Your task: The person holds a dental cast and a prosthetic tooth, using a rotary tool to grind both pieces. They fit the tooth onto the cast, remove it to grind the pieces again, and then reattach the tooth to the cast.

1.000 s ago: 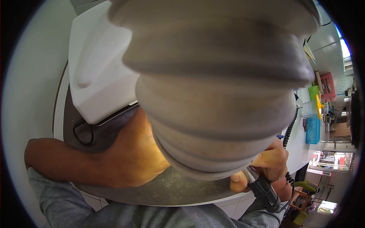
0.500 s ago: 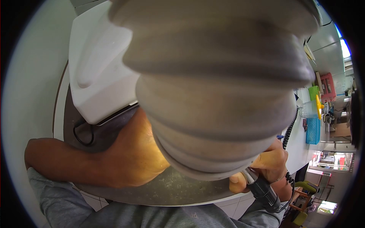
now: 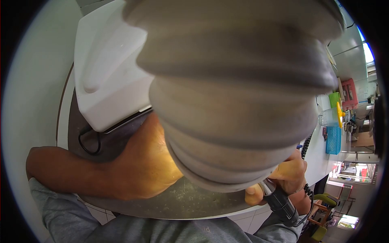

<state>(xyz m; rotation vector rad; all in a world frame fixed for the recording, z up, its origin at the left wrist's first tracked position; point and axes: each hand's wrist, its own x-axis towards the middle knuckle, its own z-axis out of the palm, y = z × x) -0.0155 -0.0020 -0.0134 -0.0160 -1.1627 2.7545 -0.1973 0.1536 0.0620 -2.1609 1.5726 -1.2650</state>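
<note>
A broad ribbed hose (image 3: 239,109), grey-beige and blurred by nearness, fills the middle of the head view. It hides whatever lies between my hands. My left hand (image 3: 158,164) rests over the dark worktop, its back lit by a yellowish glow; the fingers disappear behind the hose. On the other side, my right hand (image 3: 292,174) is closed around a rotary handpiece (image 3: 281,205) with a metal neck and a black body. Its thumb or a fingertip presses near the metal neck. The handpiece's working tip is out of sight behind the hose.
A white machine housing (image 3: 109,73) stands at the left, with a black cable loop (image 3: 90,141) below it. A coiled black cord (image 3: 307,143) runs along the right. Farther right are a blue basket (image 3: 333,140), a clear container with a yellow rim (image 3: 339,114) and a red crate (image 3: 349,93).
The hose appears very slightly farther right in view. Both hands stay in nearly the same place, with the right still around the handpiece.
</note>
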